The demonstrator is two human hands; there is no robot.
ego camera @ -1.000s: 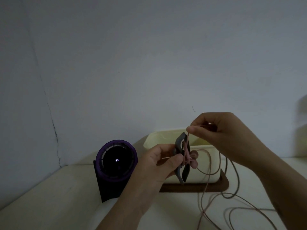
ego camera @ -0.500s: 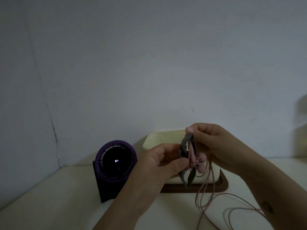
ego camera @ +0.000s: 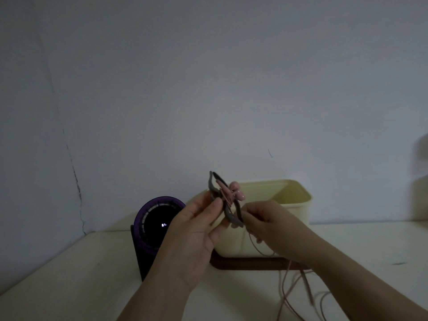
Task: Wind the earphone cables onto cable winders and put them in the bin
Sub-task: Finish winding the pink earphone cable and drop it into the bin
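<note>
My left hand [ego camera: 194,237] pinches a grey cable winder [ego camera: 225,200] at its middle and holds it up in front of the bin, tilted. Pink earbuds [ego camera: 236,192] sit against the winder with a few turns of pink cable round its waist. Just below the winder's lower end, my right hand [ego camera: 271,225] pinches the pink earphone cable [ego camera: 286,288], whose loose length trails down past my wrist onto the table at the lower right. The cream bin [ego camera: 289,205] stands behind my hands on a dark brown tray [ego camera: 245,264].
A purple, round-faced device [ego camera: 154,224] on a dark base stands left of the bin, close to my left hand. A plain wall rises right behind the pale table [ego camera: 69,274]. A dark shape shows at the far right edge.
My right hand came down from above the winder to below its lower end, drawing the cable with it. The winder turned and tilted, and the earbuds now sit at its upper right.
</note>
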